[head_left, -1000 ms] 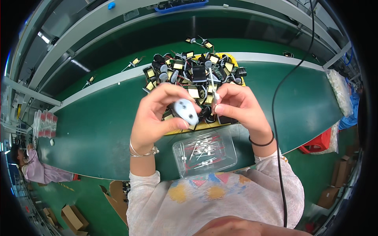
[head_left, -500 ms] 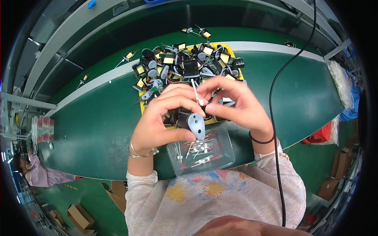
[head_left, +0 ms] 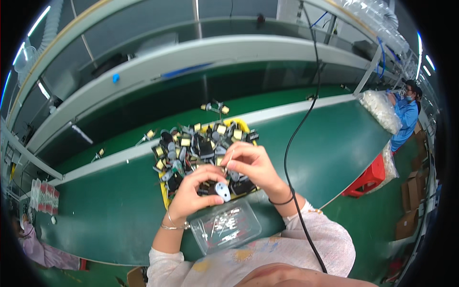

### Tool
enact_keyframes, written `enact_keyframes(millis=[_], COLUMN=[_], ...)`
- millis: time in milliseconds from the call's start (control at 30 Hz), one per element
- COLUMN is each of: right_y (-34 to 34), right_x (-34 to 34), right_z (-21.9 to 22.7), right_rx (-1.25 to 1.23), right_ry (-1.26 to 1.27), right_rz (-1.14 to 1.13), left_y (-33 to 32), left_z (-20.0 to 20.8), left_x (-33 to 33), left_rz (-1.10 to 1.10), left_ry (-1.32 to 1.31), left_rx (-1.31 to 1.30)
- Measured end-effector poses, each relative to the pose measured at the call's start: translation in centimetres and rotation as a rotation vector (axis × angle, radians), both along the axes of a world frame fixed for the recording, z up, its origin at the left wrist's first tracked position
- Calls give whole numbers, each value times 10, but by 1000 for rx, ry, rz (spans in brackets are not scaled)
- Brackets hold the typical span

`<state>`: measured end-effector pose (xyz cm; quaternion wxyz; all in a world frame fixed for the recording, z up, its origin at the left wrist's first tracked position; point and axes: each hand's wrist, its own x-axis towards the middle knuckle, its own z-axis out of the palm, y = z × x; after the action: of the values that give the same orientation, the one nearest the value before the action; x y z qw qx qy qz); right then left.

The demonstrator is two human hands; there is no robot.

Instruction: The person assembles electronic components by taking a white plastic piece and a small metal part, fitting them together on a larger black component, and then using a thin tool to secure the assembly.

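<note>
My left hand (head_left: 191, 195) is closed round a small black unit whose pale grey oval end cap (head_left: 222, 191), with dark holes in it, faces me. Close above it, my right hand (head_left: 253, 165) pinches a thin white stick-like piece (head_left: 232, 155) between thumb and fingers. Its lower end is hidden by the fingertips, so I cannot tell whether it touches the unit. Both hands are over the near side of a yellow tray (head_left: 165, 195) heaped with similar black and grey units (head_left: 205, 147). Nearer to me stands a clear plastic box (head_left: 203, 244) of thin white and red pieces.
A black cable (head_left: 286, 158) hangs across the green table (head_left: 105, 210) by my right arm. Several loose units lie on the conveyor belt behind a pale ledge (head_left: 282, 111). Bundled red and white pieces (head_left: 45, 196) lie far left. A person in blue (head_left: 407, 115) is beyond a red stool (head_left: 366, 179).
The view has tilted and swung, so the table and hands appear lower and further left, with more of the room showing. Both hands keep their holds; the fingers have shifted slightly.
</note>
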<state>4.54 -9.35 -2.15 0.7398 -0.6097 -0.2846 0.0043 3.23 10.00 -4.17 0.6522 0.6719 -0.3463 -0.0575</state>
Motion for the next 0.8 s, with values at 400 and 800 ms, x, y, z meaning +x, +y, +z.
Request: enact_keyframes(millis=[400, 800], right_y=[-12, 4], right_x=[-6, -39], right_z=[7, 20], right_rx=[-4, 237], right_ry=[-111, -578], right_rz=[141, -344], left_y=[-4, -6], left_z=[8, 13], left_x=[-13, -18], left_rz=[-168, 401], left_ry=[169, -348], left_rx=[-173, -315])
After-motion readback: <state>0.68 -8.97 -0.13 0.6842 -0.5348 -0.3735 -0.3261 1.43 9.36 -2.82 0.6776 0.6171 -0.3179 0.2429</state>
